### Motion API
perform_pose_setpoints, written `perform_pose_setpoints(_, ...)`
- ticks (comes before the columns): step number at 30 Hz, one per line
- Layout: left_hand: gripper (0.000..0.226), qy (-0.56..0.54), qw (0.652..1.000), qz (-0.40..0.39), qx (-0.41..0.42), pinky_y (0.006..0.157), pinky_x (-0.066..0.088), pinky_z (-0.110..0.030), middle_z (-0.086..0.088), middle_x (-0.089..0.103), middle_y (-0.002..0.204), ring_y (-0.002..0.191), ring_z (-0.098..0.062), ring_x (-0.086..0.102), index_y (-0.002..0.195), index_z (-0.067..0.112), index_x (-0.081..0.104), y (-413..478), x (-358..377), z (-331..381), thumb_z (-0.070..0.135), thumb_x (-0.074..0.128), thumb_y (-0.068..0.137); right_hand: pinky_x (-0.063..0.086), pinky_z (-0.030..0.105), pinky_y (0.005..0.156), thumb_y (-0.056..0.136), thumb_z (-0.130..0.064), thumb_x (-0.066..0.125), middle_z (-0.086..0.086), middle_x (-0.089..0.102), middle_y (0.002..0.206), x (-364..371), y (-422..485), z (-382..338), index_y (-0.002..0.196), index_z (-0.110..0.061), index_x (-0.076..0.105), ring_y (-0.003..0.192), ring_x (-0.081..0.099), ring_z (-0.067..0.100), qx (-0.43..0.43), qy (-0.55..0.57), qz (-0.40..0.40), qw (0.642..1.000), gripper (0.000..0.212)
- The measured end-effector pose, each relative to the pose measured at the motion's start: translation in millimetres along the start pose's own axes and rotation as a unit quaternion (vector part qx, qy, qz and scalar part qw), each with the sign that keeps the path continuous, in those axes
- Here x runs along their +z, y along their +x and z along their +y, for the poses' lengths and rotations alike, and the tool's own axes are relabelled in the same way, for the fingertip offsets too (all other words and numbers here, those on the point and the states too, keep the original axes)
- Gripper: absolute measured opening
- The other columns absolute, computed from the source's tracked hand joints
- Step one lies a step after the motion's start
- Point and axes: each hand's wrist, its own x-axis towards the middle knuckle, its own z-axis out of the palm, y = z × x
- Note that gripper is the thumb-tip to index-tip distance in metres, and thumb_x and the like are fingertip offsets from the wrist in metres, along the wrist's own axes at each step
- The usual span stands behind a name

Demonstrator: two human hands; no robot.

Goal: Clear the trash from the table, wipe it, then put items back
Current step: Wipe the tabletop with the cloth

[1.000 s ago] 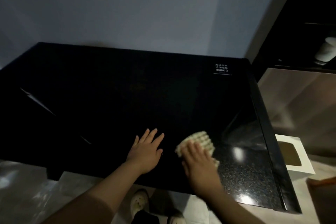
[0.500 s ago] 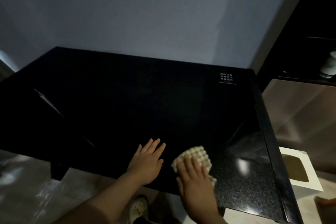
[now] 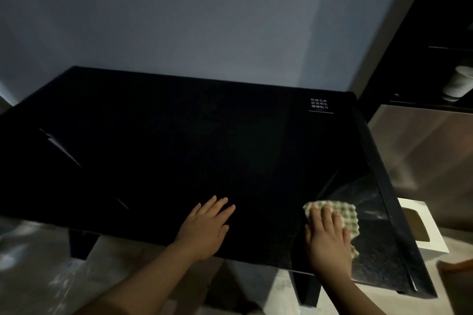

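A glossy black table point(image 3: 179, 140) fills the middle of the head view, with nothing standing on it. A pale waffle-textured cloth point(image 3: 346, 215) lies on its front right part. My right hand point(image 3: 327, 235) presses flat on the cloth with straight fingers and covers its near half. My left hand point(image 3: 208, 225) rests palm down on the table near the front edge, fingers straight and a little spread, well left of the cloth.
A white-rimmed bin point(image 3: 419, 227) stands on the floor just past the table's right edge. A steel cabinet point(image 3: 425, 151) with a white cup point(image 3: 459, 82) on a dark shelf is at the right. A small white label point(image 3: 320, 105) marks the table's back right corner.
My right hand has slid the cloth to the right, away from my left hand and toward the table's right edge. My left hand stays planted on the table.
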Motion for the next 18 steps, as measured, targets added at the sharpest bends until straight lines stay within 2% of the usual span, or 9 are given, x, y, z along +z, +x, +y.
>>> perform_pose_setpoints(3, 0.056, 0.008, 1.0, -0.014, 0.003, 0.12, -0.003, -0.037, 0.009, -0.008, 0.16, 0.146, -0.013, -0.013, 0.151, 0.034, 0.002, -8.4, -5.1, -17.2, 0.045, 0.027, 0.101, 0.004, 0.04, 0.118, 0.102, -0.037, 0.02, 0.004, -0.001, 0.16, 4.7, -6.4, -16.8, 0.152, -0.025, 0.006, 0.147, -0.003, 0.025, 0.004, -0.026, -0.03, 0.999, 0.053)
perform_pose_setpoints(5, 0.067, 0.013, 1.0, -0.028, 0.0, 0.121, -0.003, -0.039, 0.008, -0.012, 0.159, 0.146, -0.014, -0.015, 0.151, 0.033, -0.002, -16.5, -9.1, -31.4, 0.053, 0.032, 0.097, 0.026, 0.047, 0.112, 0.1, -0.034, 0.025, 0.011, 0.027, 0.154, 11.7, -16.3, -41.4, 0.146, -0.02, 0.035, 0.142, 0.026, 0.031, -0.022, -0.036, 0.0, 0.999, 0.049)
perform_pose_setpoints(7, 0.078, 0.013, 0.999, -0.046, -0.005, 0.12, -0.004, -0.041, 0.006, -0.016, 0.159, 0.146, -0.016, -0.018, 0.151, 0.03, -0.006, -23.3, -12.4, -46.0, 0.059, 0.038, 0.093, 0.049, 0.048, 0.09, 0.096, -0.038, 0.023, 0.012, 0.062, 0.125, 23.0, -28.6, -72.1, 0.116, -0.017, 0.068, 0.113, 0.061, 0.033, -0.061, -0.022, -0.005, 0.998, 0.054)
perform_pose_setpoints(9, 0.087, 0.013, 0.998, -0.056, -0.009, 0.12, -0.005, -0.041, 0.005, -0.016, 0.159, 0.145, -0.018, -0.019, 0.152, 0.027, -0.006, -26.9, -14.1, -60.5, 0.062, 0.043, 0.089, 0.041, 0.043, 0.093, 0.099, -0.039, 0.012, 0.007, 0.069, 0.114, 38.6, -42.0, -102.4, 0.106, -0.021, 0.073, 0.102, 0.067, 0.029, -0.113, -0.03, -0.037, 0.992, 0.065)
perform_pose_setpoints(12, 0.095, 0.036, 0.997, -0.067, -0.001, 0.118, -0.005, -0.044, 0.005, -0.016, 0.159, 0.145, -0.022, -0.02, 0.152, 0.028, -0.005, -28.6, -14.6, -82.0, 0.065, 0.049, 0.083, 0.028, 0.035, 0.094, 0.08, -0.037, 0.034, 0.001, 0.068, 0.117, 38.1, -54.9, -125.7, 0.112, -0.026, 0.069, 0.106, 0.066, 0.024, -0.162, -0.042, -0.074, 0.983, 0.048)
perform_pose_setpoints(13, 0.097, 0.041, 0.997, -0.07, 0.001, 0.118, -0.005, -0.045, 0.005, -0.016, 0.159, 0.145, -0.023, -0.02, 0.151, 0.029, -0.005, -28.4, -15.0, -88.4, 0.066, 0.051, 0.082, 0.028, 0.033, 0.095, 0.073, -0.035, 0.036, 0.001, 0.067, 0.12, 39.1, -52.3, -121.5, 0.115, -0.027, 0.066, 0.108, 0.065, 0.023, -0.163, -0.055, -0.078, 0.982, 0.052)
perform_pose_setpoints(15, 0.098, 0.049, 0.996, -0.073, 0.002, 0.118, -0.004, -0.048, 0.005, -0.017, 0.159, 0.145, -0.025, -0.02, 0.151, 0.032, -0.005, -29.0, -15.8, -101.1, 0.067, 0.053, 0.08, 0.03, 0.031, 0.103, 0.073, -0.032, 0.034, 0.003, 0.058, 0.133, 31.2, -45.3, -105.3, 0.127, -0.026, 0.056, 0.121, 0.057, 0.024, -0.157, -0.055, -0.055, 0.984, 0.058)
perform_pose_setpoints(17, 0.097, 0.058, 0.996, -0.073, -0.001, 0.117, -0.004, -0.05, 0.005, -0.017, 0.159, 0.145, -0.026, -0.02, 0.15, 0.036, -0.005, -32.2, -16.3, -112.4, 0.067, 0.054, 0.08, 0.019, 0.035, 0.114, 0.09, -0.027, 0.023, 0.003, 0.025, 0.156, 16.1, -40.2, -93.0, 0.145, -0.028, 0.032, 0.144, 0.024, 0.022, -0.099, -0.032, -0.046, 0.993, 0.056)
perform_pose_setpoints(18, 0.096, 0.061, 0.996, -0.072, -0.005, 0.117, -0.004, -0.052, 0.005, -0.018, 0.159, 0.145, -0.027, -0.02, 0.15, 0.038, -0.005, -34.0, -16.2, -117.9, 0.067, 0.054, 0.08, 0.011, 0.036, 0.117, 0.098, -0.029, 0.019, 0.001, 0.007, 0.16, 14.3, -37.7, -90.4, 0.149, -0.03, 0.019, 0.147, 0.007, 0.02, -0.064, -0.021, -0.045, 0.997, 0.052)
